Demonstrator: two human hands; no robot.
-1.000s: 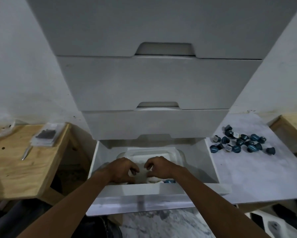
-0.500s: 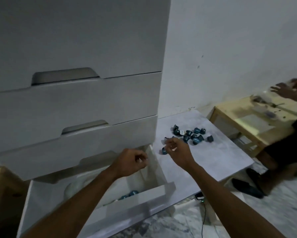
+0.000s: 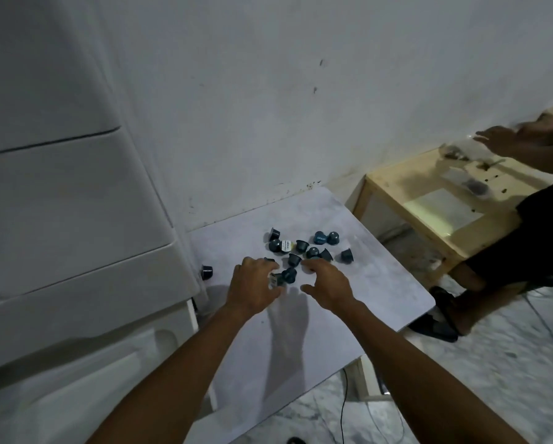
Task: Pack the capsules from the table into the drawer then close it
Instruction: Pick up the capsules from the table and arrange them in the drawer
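Several dark blue capsules (image 3: 304, 248) lie scattered on the pale grey table (image 3: 381, 283). One capsule (image 3: 206, 271) sits apart, against the drawer unit. My left hand (image 3: 252, 283) is over the near edge of the pile, its fingers curled round a capsule (image 3: 276, 279) with a foil lid. My right hand (image 3: 328, 282) hovers beside it with thumb and fingers spread, and another capsule (image 3: 289, 274) lies between them. The open bottom drawer (image 3: 76, 389) shows at lower left, its inside blurred.
The white drawer unit (image 3: 60, 219) fills the left side. Right of the table stands a low wooden table (image 3: 429, 200), where another person's hands (image 3: 521, 139) handle a clear bag. That person's leg and sandalled feet (image 3: 441, 322) are near the table's right corner.
My view has swung right from the drawer to the table. Both hands have left the drawer and moved over the capsule pile, the left closing on a capsule.
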